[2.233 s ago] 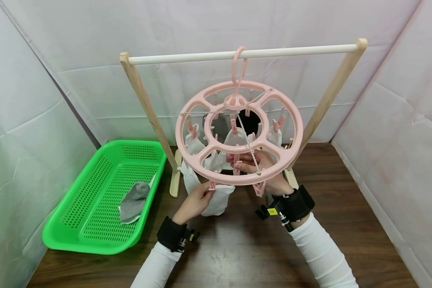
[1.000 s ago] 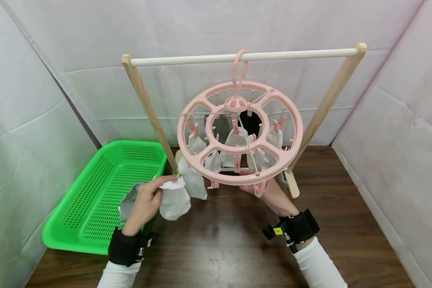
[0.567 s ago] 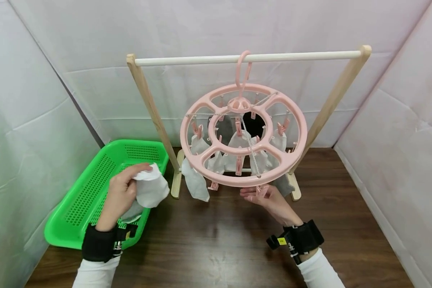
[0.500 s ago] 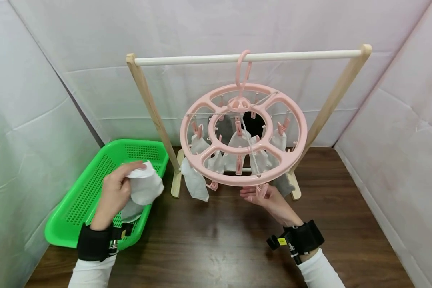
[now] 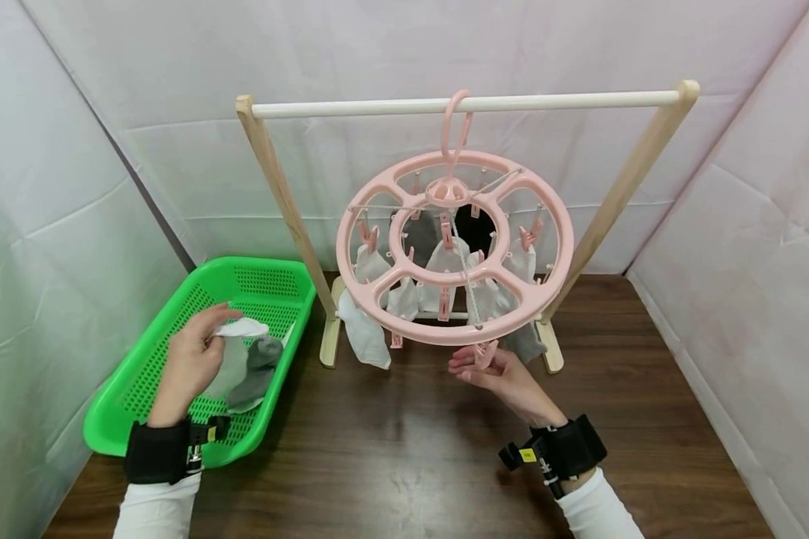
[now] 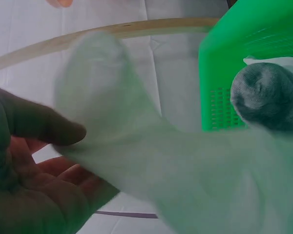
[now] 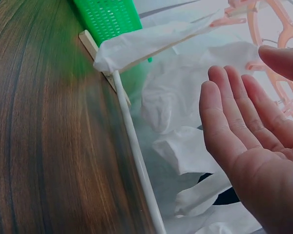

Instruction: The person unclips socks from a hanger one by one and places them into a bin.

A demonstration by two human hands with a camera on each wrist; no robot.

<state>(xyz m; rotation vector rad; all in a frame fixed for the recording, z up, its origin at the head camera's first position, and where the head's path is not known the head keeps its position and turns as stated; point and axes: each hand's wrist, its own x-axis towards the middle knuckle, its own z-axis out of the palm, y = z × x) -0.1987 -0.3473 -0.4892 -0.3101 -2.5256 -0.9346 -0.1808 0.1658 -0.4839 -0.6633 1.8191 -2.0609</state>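
A white sock point(image 6: 136, 161) is pinched between the thumb and fingers of my left hand point(image 5: 192, 363); it hangs over the green basket point(image 5: 108, 408), blurred in the left wrist view. Below it in the basket lies a grey sock point(image 5: 259, 370). My right hand point(image 5: 505, 378) is palm up under the front rim of the pink round clip hanger point(image 5: 418, 329), beside a pink clothespin point(image 5: 485, 354). In the right wrist view its fingers are extended, with nothing gripped. Several white socks, such as one at the left point(image 5: 365, 329), hang from the hanger's clips.
The hanger hooks over a white rod point(image 5: 350, 108) on a wooden stand point(image 5: 276, 187). A grey sock point(image 5: 421, 238) and a black sock point(image 5: 474, 228) hang towards its back. Dark wooden tabletop point(image 5: 404, 449) extends in front, with white cloth walls around.
My left hand has brought the white sock from the hanger's front left to over the basket. My right hand has moved from among the hanger's clips to below its front rim.
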